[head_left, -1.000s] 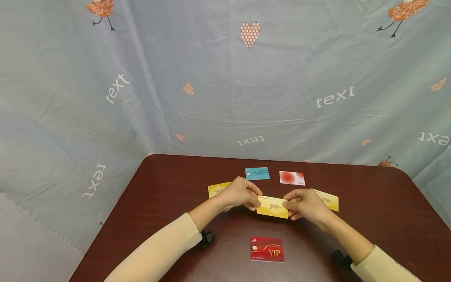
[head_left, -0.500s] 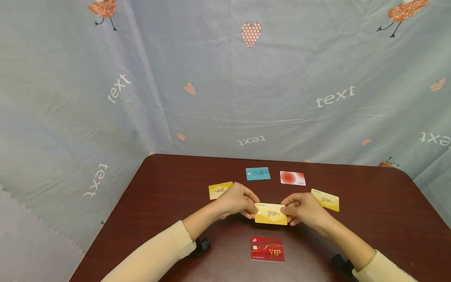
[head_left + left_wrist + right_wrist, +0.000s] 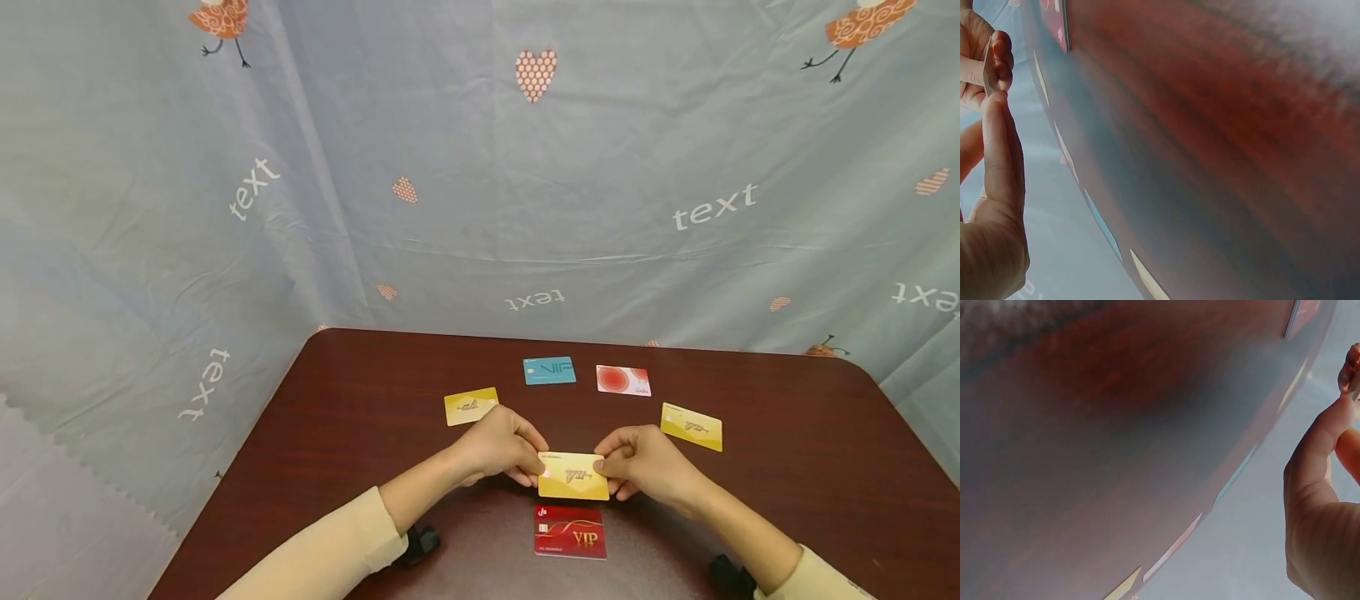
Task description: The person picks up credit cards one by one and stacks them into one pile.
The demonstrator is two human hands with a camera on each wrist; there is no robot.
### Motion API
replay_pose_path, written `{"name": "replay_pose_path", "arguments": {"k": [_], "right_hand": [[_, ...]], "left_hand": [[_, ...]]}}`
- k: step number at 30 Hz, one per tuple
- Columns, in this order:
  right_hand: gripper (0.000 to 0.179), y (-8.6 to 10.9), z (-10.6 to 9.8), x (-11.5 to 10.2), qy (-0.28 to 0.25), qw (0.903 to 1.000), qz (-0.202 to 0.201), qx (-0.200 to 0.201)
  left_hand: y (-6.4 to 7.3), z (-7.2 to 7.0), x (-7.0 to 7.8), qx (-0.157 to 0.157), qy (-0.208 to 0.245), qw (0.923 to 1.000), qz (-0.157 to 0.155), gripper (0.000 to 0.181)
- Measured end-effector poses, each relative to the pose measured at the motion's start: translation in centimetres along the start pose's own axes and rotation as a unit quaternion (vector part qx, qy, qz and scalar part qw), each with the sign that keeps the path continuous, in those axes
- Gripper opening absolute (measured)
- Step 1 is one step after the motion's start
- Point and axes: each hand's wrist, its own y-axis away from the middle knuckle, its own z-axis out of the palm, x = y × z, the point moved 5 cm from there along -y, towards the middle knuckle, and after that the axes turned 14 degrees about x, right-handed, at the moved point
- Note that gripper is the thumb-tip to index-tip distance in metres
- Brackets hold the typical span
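Observation:
A yellow card (image 3: 573, 477) is held up between both hands, its printed face toward the head camera. My left hand (image 3: 497, 448) pinches its left edge, thumb in front. The right hand (image 3: 651, 467) pinches the opposite edge in the same way. Just below it in the head view, a red VIP card (image 3: 569, 532) lies flat on the dark wooden table. In the left wrist view the held card (image 3: 989, 69) shows edge-on, raised above the tabletop. Fingers hide the card's side edges.
Beyond the hands lie a teal card (image 3: 549, 371) and a white card with red circles (image 3: 623, 380). One yellow card (image 3: 470, 407) is at the left, another yellow card (image 3: 692, 427) at the right. A printed curtain (image 3: 450, 167) hangs behind the table (image 3: 360, 392).
Both hands have brought the yellow card toward the person, closer to the red VIP card. The yellow cards at the sides are now less covered by the hands. Cards on the table stay put.

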Motion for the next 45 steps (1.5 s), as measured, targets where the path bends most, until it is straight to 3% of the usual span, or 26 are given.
{"name": "replay_pose_path", "arguments": {"k": [21,45], "right_hand": [[0.013,1.2,1.6,1.0,0.007,0.9983,-0.026,-0.052],[0.006,2.4,2.4,1.8,0.053,0.9942,-0.043,-0.083]], "left_hand": [[1.9,0.7,-1.7,-0.015,0.001,0.9997,-0.022,0.016],[2.9,1.7,-2.6,-0.044,-0.056,0.9973,-0.018,0.018]]}}
